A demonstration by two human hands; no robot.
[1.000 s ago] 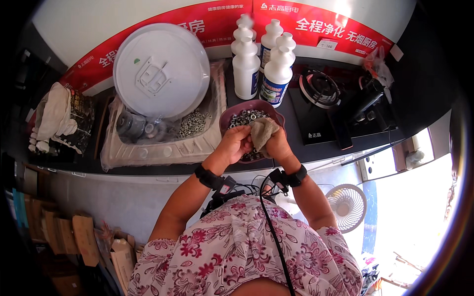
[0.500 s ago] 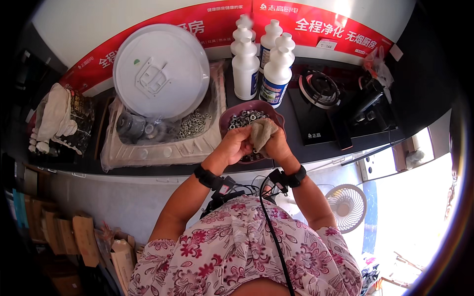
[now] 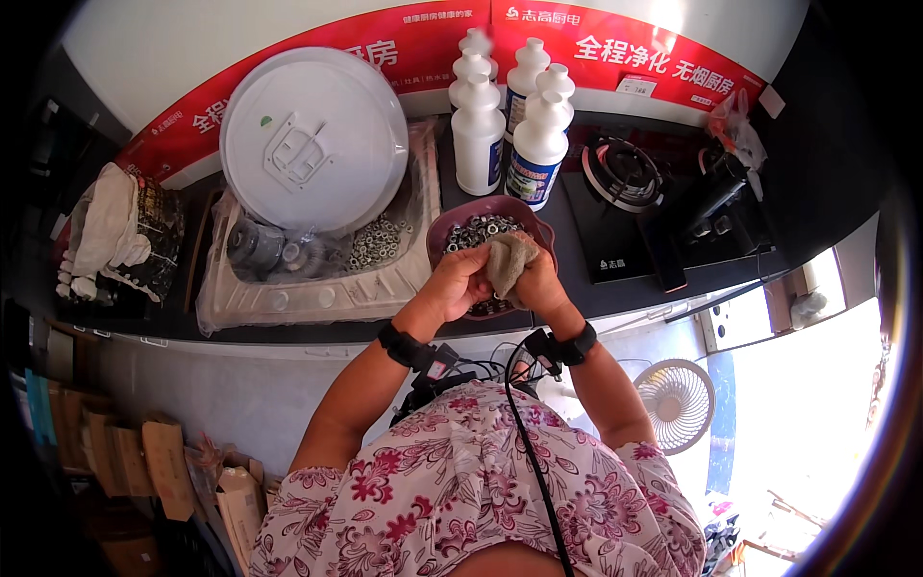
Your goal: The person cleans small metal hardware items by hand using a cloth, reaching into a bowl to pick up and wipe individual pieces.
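A purple bowl (image 3: pixel 445 231) full of small metal nuts sits on the dark counter in front of me. Both hands hover over its near side, close together. My right hand (image 3: pixel 538 285) grips a beige cloth (image 3: pixel 507 260) bunched above the bowl. My left hand (image 3: pixel 456 286) is curled against the cloth; a small part inside its fingers cannot be made out. Each wrist wears a black band with a cable.
A large white round lid (image 3: pixel 312 139) leans in a plastic-lined tray (image 3: pixel 288 303) holding more nuts and metal parts. Several white bottles (image 3: pixel 478 135) stand behind the bowl. A black gas hob (image 3: pixel 625 183) lies right, rags (image 3: pixel 106 226) left, a fan (image 3: pixel 678 404) below.
The hands stay over the bowl; the cloth has shifted slightly between the fingers, as in a rubbing motion. Nothing else moved.
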